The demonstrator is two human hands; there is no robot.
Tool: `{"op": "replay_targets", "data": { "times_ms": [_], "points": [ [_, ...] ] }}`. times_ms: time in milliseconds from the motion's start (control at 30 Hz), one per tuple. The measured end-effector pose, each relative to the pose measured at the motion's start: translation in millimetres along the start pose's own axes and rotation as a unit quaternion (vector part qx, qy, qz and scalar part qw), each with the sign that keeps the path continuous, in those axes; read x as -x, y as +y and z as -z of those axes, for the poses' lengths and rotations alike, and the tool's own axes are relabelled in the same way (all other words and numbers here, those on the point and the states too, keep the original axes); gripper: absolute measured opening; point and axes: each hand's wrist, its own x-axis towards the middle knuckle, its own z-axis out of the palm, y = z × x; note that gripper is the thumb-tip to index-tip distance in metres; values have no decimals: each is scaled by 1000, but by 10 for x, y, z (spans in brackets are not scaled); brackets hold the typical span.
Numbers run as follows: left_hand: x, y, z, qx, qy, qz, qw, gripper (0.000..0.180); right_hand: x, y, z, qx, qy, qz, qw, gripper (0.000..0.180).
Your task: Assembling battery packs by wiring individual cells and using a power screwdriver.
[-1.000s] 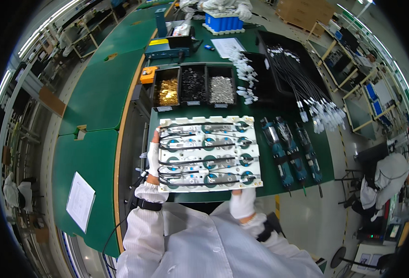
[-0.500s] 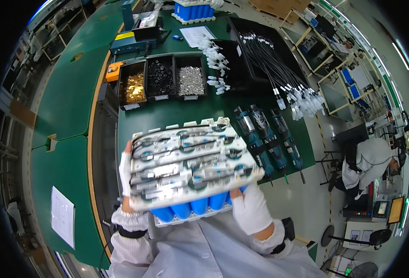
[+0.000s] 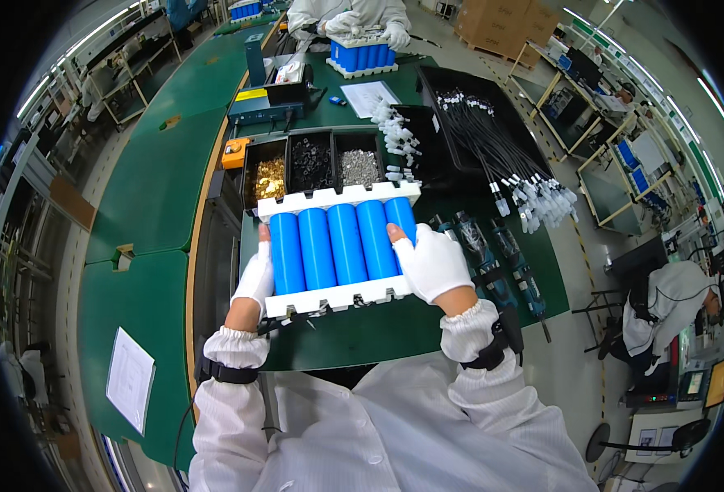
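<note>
1. The left hand [image 3: 255, 277] and the right hand [image 3: 432, 262], both in white gloves, hold a battery pack [image 3: 341, 243] between them, just above the green counter [image 3: 157, 189] and in front of the person's chest.
2. The pack is a row of blue cylinder cells lying side by side, kept together by a white plastic frame at the far end and another at the near end.
3. The left grip is pressed against the left side of the pack, fingers along the outer cell; the right grip is spread over the right side, palm on the last cell. I judge that holding from both sides keeps the pack level and stops the cells from sliding out of the frames.
4. Behind the pack stand three black parts bins [image 3: 313, 164] — one with gold-coloured pieces, one with dark pieces, one with silver pieces — close enough to reach without leaning.
5. To the right lie dark hand tools [image 3: 493, 254], and farther back a black tray of cables [image 3: 493, 139] with white connectors.
6. At the far end of the counter another person's gloved hands [image 3: 370, 29] rest on a similar blue pack.
7. A sheet of paper [image 3: 130, 379] lies at the near left — well apart from the work.
</note>
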Motion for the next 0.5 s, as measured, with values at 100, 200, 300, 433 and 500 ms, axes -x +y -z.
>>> {"op": "replay_targets", "data": {
  "times_ms": [100,200,300,433,500],
  "points": [
    [-565,-692,547,-102,13,-63,993,80,-55,-33,-35,-33,-47,33,998,56],
    [-349,-448,266,4,-29,39,999,72,225,364,-182,-308,39,44,950,44],
    [-474,-658,448,-68,-66,-17,995,57,508,705,-626,-419,117,139,890,37],
    [-567,-928,741,-364,-119,-234,894,32,358,847,-1148,-302,160,164,926,31],
    [-332,-644,557,-414,-101,-204,881,25,298,929,-1216,-312,213,174,910,28]
  ]
}}
